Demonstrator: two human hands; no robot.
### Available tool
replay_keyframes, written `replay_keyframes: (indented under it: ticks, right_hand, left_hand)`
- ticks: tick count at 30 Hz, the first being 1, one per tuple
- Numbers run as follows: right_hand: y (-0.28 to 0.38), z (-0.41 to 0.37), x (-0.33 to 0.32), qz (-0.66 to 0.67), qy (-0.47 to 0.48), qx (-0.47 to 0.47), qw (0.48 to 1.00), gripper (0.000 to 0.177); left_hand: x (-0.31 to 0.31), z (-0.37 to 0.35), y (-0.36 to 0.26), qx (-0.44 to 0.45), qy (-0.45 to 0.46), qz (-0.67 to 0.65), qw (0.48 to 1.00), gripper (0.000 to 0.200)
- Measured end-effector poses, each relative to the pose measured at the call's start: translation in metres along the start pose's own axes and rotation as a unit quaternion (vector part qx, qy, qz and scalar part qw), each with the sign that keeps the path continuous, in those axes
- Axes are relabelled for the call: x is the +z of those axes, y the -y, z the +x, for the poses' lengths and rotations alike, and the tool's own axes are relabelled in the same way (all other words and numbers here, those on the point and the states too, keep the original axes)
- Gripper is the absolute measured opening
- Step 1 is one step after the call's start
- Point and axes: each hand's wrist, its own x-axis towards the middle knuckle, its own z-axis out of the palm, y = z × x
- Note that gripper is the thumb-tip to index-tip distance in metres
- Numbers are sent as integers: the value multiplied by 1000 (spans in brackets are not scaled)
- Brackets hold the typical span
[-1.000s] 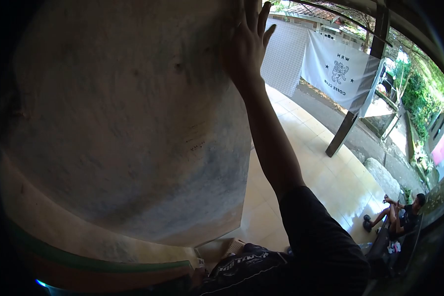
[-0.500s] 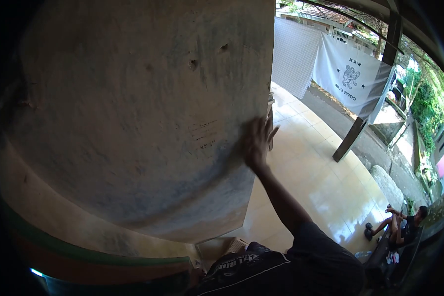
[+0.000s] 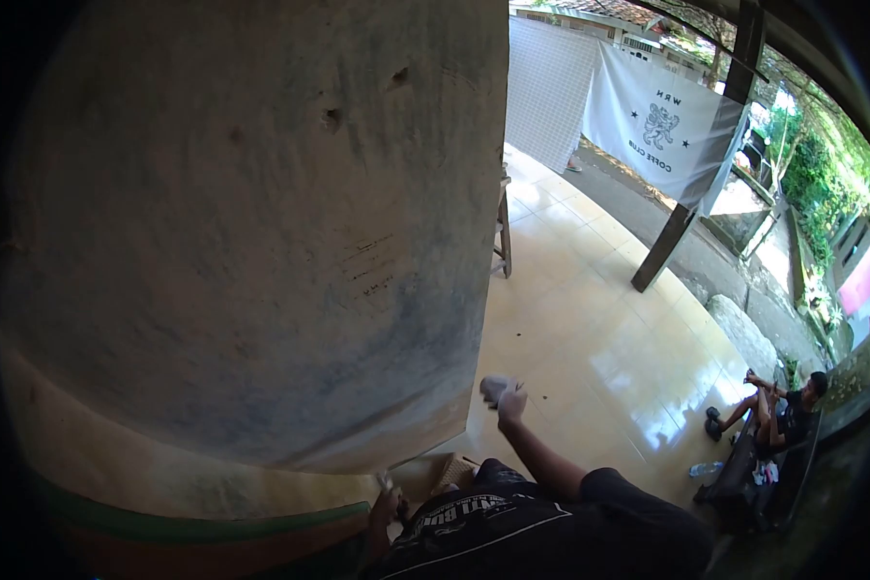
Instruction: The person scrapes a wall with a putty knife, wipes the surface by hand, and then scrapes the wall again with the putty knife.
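Note:
A small grey piece of folded paper or cloth (image 3: 494,389) is pinched in my right hand (image 3: 511,402). That hand is in the air beside the edge of the grey plastered wall (image 3: 261,222), above the tiled floor, and apart from the wall. Low by my body, below the wall's bottom corner, my left hand (image 3: 386,505) has its fingers closed. Something pale and thin shows at its top, too small and blurred to name. Short dark handwritten marks (image 3: 369,263) and two small holes (image 3: 332,118) are on the wall.
To the right, a person (image 3: 802,411) sits on a dark bench (image 3: 788,483), with a plastic bottle (image 3: 706,469) on the floor nearby. A wooden stand (image 3: 504,232) is behind the wall's edge. A white banner (image 3: 652,126) hangs by a post (image 3: 667,246). A green-topped ledge (image 3: 213,530) runs lower left.
My right hand has come off the wall and moved down towards my body, where the grey piece now shows in it. My left hand has come into clearer view. The camera has shifted slightly.

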Motion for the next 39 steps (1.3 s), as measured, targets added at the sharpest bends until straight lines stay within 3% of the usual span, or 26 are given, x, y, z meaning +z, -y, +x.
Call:
replay_keyframes:
  ticks: [1,3,5,6,8,10,11,13,14,18,21,22,23,26,30,31,32,34,35,37,38,39]
  right_hand:
    - [-16,-12,-7,-21,6,10,1000,48]
    - [-8,-52,-8,-53,51,89,993,50]
    - [1,-79,-3,-17,146,85,985,50]
    - [9,-93,4,-14,151,99,983,51]
    - [-4,-98,6,-24,182,75,980,51]
    - [-5,-102,8,-41,255,5,966,49]
    - [-4,-104,10,-41,254,4,966,49]
    - [-8,-108,13,-105,265,-117,951,45]
    - [-6,-108,11,-105,265,-117,951,45]
    - [-1,-108,1,-239,303,-143,912,47]
    - [8,-122,2,-328,298,-212,871,54]
    - [15,-132,4,-166,331,-130,920,58]
    - [21,-138,5,1,353,-43,935,63]
    - [15,-139,0,58,333,-31,940,69]
    - [39,-138,-16,-52,350,-38,935,65]
    - [59,-143,-20,-95,352,12,931,59]
    - [76,-145,-24,-137,352,62,924,53]
    - [91,-136,-37,-196,339,65,918,46]
    - [97,-131,-44,-252,322,70,910,40]
    - [114,-128,-58,-174,299,33,938,32]
    - [123,-124,-69,-130,335,36,933,36]
    - [135,-123,-74,-85,369,40,925,42]
  left_hand:
    - [12,2,-15,79,22,12,997,29]
    - [53,-38,-85,133,107,28,985,38]
    - [77,-35,-120,139,211,23,967,51]
    - [92,-36,-134,133,205,7,970,55]
    - [119,-39,-148,126,200,-8,972,60]
    - [139,-41,-157,150,266,12,952,65]
    - [152,-46,-160,150,267,13,952,65]
    - [175,-81,-174,241,136,40,960,70]
    - [175,-88,-181,162,91,101,977,65]
    - [181,-85,-170,213,99,-28,972,62]
    - [185,-86,-170,277,117,-113,947,62]
    - [186,-86,-172,278,96,-129,947,63]
    - [188,-87,-172,279,74,-144,947,64]
    - [190,-91,-176,281,64,-155,945,65]
    - [196,-124,-186,232,101,-167,953,62]
    - [194,-123,-186,233,99,-170,952,62]
    - [190,-121,-185,247,106,-133,954,59]
    - [172,-112,-185,308,95,13,947,58]
    - [167,-126,-193,310,92,10,946,58]
    - [161,-168,-213,380,50,70,921,57]
    - [156,-165,-215,378,106,-17,919,53]
    - [154,-184,-226,381,102,-21,919,53]
